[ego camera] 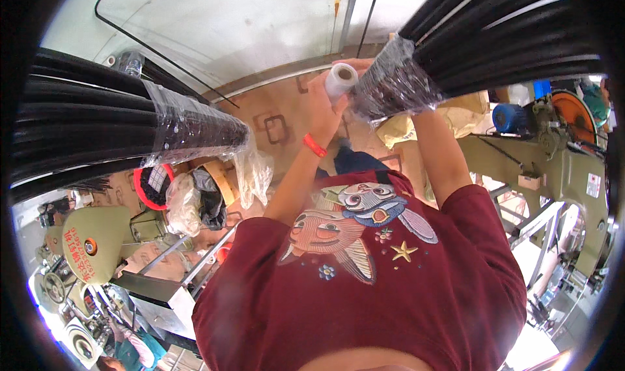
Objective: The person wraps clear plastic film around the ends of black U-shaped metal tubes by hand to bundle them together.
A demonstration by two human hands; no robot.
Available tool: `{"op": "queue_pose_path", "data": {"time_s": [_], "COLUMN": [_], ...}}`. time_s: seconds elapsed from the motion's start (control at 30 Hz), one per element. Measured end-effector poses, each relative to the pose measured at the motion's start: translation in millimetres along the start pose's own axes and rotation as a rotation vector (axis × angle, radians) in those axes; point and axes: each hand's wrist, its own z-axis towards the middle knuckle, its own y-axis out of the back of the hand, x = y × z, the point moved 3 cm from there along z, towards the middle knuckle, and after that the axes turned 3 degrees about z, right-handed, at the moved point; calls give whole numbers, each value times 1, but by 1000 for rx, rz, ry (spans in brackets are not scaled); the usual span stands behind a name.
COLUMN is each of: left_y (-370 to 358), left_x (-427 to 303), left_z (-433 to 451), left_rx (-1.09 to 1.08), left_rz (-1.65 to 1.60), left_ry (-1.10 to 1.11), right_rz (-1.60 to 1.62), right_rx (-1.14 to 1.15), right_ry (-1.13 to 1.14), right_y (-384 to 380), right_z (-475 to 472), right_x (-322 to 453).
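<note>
A roll of clear stretch film (340, 79) is gripped by my left hand (324, 100), its hollow core facing up towards the camera. Close beside the roll, clear film (398, 80) wraps the end of a bundle of long black strips (508, 34) at the upper right. My right hand (359, 64) is mostly hidden behind that wrapped end; only part of it shows, so its hold cannot be told. A second bundle of black strips (88, 122) lies at the left, its end wrapped in clear film (195, 129) with a loose tail hanging down.
A red-rimmed bin (168, 205) and plastic bags (184, 202) stand below the left bundle. Green machines (93, 244) flank me, one at the right (576, 175) with a blue motor (509, 118). A white wall (244, 24) rises ahead. Another person (134, 349) is at the lower left.
</note>
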Motion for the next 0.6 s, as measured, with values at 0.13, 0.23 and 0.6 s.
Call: {"op": "queue_pose_path", "data": {"time_s": [0.13, 0.23, 0.6], "left_y": [-8, 1, -24], "left_x": [16, 29, 35], "left_z": [2, 8, 35], "left_rx": [147, 353, 479], "left_rz": [-205, -250, -260], "left_ry": [-73, -42, 185], "right_rz": [24, 21, 12], "right_rx": [-31, -80, -280], "right_ry": [-29, -20, 38], "right_y": [14, 15, 16], "right_z": [-8, -10, -12], "right_x": [-3, -7, -16]}}
